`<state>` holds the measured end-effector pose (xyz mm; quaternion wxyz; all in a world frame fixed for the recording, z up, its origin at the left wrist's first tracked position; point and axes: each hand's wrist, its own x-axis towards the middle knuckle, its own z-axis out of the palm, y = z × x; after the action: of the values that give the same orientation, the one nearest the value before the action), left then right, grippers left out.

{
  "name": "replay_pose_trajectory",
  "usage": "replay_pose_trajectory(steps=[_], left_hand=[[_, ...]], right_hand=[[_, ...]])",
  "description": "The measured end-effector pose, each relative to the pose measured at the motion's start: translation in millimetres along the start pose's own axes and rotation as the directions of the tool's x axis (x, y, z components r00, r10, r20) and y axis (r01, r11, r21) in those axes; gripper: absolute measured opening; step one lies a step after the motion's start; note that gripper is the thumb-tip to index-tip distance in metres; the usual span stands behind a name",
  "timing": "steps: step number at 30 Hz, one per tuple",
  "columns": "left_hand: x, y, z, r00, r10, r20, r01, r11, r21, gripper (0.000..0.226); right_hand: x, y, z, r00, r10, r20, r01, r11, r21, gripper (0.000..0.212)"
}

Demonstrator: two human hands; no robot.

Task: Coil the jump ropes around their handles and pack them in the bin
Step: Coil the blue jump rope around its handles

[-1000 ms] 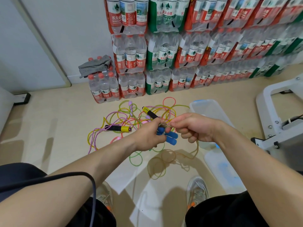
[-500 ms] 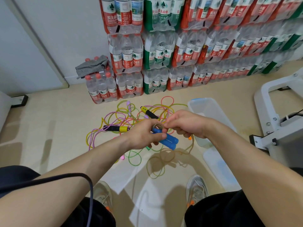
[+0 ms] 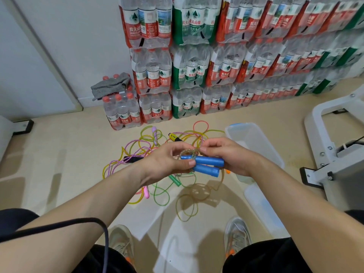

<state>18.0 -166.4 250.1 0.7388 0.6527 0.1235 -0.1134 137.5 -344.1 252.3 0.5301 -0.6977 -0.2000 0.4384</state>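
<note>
Two blue handles (image 3: 204, 164), side by side and roughly level, between both hands. Clamped at their left ends by the left hand (image 3: 167, 164), thumb across the front, fingers curled behind. Wrapped at those same ends with a few turns of clear amber rope (image 3: 195, 191); hangs from there below the hands in loose loops down to the floor. Pinched just above the handles by the right hand (image 3: 232, 154), thumb and forefinger closed on a strand. Just beyond and to the right of that hand, a clear bin (image 3: 256, 140), open on the floor; below that wrist, a flat translucent lid (image 3: 264, 209). Beyond and under the left hand, a tangle of loose ropes (image 3: 145, 146) in pink, yellow and green. Farther off, stacked water-bottle packs (image 3: 189, 71) along the wall, with a grey cloth (image 3: 110, 86) on the lowest stack.
</note>
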Motion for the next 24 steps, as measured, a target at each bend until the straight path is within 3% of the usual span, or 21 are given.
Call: replay_pose_trajectory(steps=[4,9,12,16,21,24], left_hand=[[-1.9,7.3,0.0,0.998,-0.008,0.063,0.023,0.97,-0.244,0.038],[-2.0,15.9,2.6,0.999,0.016,-0.041,-0.033,0.89,-0.455,0.037],[1.9,8.0,3.9,0.982,0.007,-0.186,-0.09,0.894,-0.438,0.029],[7.6,0.9,5.5,0.891,0.016,-0.454,-0.152,0.952,-0.266,0.018],[6.5,-0.9,1.3,0.812,0.08,-0.578,-0.159,0.984,-0.087,0.024],[11.1,-3.6,-2.0,0.752,0.181,-0.633,-0.112,0.983,0.147,0.02]], right_hand=[[-4.0,-4.8,0.8,0.998,0.055,0.037,-0.063,0.963,0.261,0.015],[-2.7,0.5,15.7,0.999,0.038,0.023,-0.044,0.919,0.392,0.02],[1.7,4.4,36.2,0.994,0.041,-0.106,-0.012,0.966,0.257,0.013],[2.4,6.3,51.0,0.962,-0.068,-0.265,0.059,0.997,-0.04,0.015],[0.1,11.3,60.8,0.959,-0.141,-0.245,0.079,0.966,-0.246,0.018],[-2.9,11.4,62.9,0.947,-0.225,-0.231,0.087,0.867,-0.49,0.024]])
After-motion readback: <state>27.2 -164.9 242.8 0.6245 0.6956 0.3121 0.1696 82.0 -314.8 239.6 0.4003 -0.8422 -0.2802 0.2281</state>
